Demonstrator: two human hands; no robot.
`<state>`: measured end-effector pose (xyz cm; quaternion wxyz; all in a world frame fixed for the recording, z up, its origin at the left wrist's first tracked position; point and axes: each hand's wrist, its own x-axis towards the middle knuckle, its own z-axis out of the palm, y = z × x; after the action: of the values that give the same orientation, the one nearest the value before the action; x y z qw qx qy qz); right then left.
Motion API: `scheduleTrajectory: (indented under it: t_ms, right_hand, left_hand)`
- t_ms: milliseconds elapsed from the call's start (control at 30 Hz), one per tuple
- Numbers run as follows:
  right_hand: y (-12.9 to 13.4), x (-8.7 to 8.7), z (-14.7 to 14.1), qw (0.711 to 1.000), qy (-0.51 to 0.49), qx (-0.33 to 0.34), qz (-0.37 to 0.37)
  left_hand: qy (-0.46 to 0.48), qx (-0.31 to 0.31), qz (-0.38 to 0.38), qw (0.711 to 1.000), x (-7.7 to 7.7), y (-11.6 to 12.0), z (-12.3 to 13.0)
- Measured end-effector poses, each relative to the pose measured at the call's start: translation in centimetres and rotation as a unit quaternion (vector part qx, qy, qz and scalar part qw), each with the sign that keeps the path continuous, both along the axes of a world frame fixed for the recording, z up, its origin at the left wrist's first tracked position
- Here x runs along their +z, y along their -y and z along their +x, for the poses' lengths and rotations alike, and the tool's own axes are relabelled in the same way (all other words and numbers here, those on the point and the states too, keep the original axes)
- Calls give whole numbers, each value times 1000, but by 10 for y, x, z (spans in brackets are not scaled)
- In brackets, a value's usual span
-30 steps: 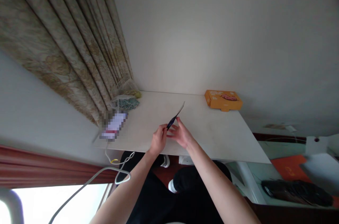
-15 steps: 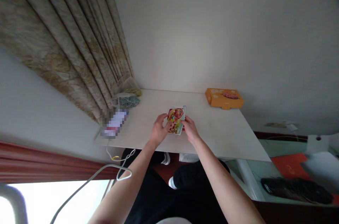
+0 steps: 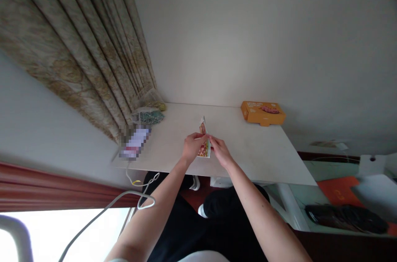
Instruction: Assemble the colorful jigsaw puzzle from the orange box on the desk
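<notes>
A colourful printed booklet [image 3: 204,150] is held over the middle of the white table, tilted so that its printed face looks narrow. My left hand [image 3: 192,146] grips it from the left, its fingers lying across the face. From the right, my right hand [image 3: 219,149] pinches the booklet's right edge near the middle. The fingertips of both hands almost meet there. Part of the print is hidden behind the left fingers.
An orange box [image 3: 263,113] sits at the table's [image 3: 248,150] back right. Bags [image 3: 149,116] and a blurred phone [image 3: 135,142] lie at the left, with a white cable [image 3: 108,203] below. Dark shoes [image 3: 344,217] rest on a lower glass surface at right.
The booklet has turned from facing the camera to a narrow, slanted view. My left fingers have moved right across it, and my right fingers have drawn in close to them.
</notes>
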<state>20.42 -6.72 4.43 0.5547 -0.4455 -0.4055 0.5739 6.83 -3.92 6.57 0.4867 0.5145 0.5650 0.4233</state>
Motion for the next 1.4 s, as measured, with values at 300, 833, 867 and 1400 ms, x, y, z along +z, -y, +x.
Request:
scheduleTrajectory:
  t_ms: [300, 833, 867, 1400]
  right_hand:
    - [-2, 0, 2, 996, 47, 65, 50]
    - [-9, -20, -7, 992, 58, -105, -26]
    - [-10, -22, -6, 990, 49, -122, -42]
    - [3, 7, -7, 991, 90, -93, -32]
  left_hand:
    - [184, -12, -70, 980, 16, 2, -5]
    - [95, 72, 14, 993, 16, 4, -20]
    - [92, 77, 27, 992, 15, 4, -23]
    - [-109, 5, 189, 976, -15, 16, -11]
